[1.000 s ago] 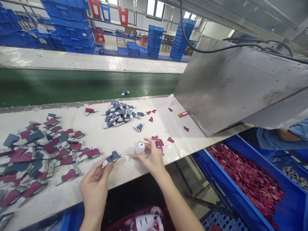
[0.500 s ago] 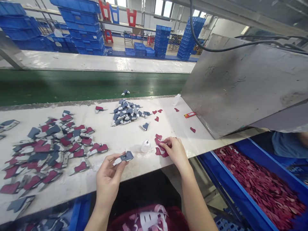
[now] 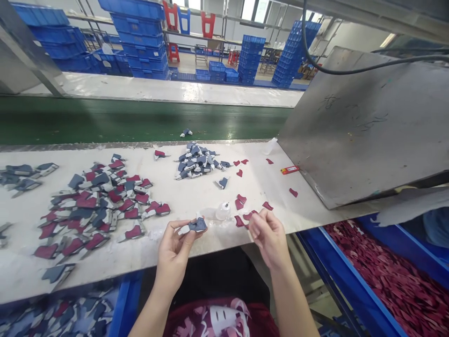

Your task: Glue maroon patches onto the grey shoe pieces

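Note:
My left hand (image 3: 175, 250) pinches a small blue-grey and white plastic part (image 3: 198, 224) above the table's front edge. Beside the loose maroon pieces (image 3: 239, 221), my right hand (image 3: 270, 238) has its fingers curled together; whatever is between them is hidden and slightly blurred. A clear squeeze bottle (image 3: 221, 211) with a thin tip lies on its side between the two hands. Farther back sits a heap of blue-grey and white parts (image 3: 197, 161). Left of my hands spreads a larger heap of similar parts, many with maroon faces (image 3: 86, 200).
A metal panel (image 3: 379, 126) slants up at the right, with a small red-and-yellow packet (image 3: 289, 170) near its base. Below right, a blue bin (image 3: 345, 276) holds many maroon pieces; another bin (image 3: 121, 299) is lower left. A green conveyor belt (image 3: 140, 119) runs behind the table.
My right hand has lifted off the maroon pieces and drawn slightly toward me, its fingers curled. My left hand still holds the plastic part. The whole view has shifted toward the left.

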The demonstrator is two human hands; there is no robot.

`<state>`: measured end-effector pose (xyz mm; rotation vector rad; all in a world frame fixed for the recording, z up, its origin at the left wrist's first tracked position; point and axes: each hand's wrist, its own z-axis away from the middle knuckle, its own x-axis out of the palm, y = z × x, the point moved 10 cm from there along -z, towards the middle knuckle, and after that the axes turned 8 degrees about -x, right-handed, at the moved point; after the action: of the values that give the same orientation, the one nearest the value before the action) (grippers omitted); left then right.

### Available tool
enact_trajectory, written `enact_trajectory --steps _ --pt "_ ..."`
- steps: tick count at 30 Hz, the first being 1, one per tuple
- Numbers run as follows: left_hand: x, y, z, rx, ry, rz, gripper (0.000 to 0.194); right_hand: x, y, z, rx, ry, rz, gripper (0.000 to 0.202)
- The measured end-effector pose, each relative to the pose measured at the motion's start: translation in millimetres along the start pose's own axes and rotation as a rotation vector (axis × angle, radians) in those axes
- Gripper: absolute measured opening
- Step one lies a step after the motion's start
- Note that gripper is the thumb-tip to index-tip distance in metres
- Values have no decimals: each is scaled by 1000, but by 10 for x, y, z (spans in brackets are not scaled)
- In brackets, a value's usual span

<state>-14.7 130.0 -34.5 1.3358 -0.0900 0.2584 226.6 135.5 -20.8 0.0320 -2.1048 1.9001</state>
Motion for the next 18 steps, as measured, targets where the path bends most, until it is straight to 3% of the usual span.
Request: enact_trajectory --steps 3,6,9,12,14,16,18 --pt "-75 -54 -26 42 9 -90 31 349 55 181 95 -113 5 36" --pt "-154 -78 -79 115 37 -360 24 669 129 297 160 -265 51 26" --pt "-133 11 -140 271 20 -711 19 806 83 288 57 -341 174 36" --pt "-74 319 -225 506 25 -979 19 858 -25 271 -112 -397 385 17" --pt "-11 566 -413 565 -29 -1086 21 882 -42 293 -143 -428 429 12" --pt "43 851 -760 542 -80 -1154 29 904 -6 328 -108 -451 392 9" --pt "13 1202 -1262 492 33 -1263 30 949 27 367 -89 -478 356 9"
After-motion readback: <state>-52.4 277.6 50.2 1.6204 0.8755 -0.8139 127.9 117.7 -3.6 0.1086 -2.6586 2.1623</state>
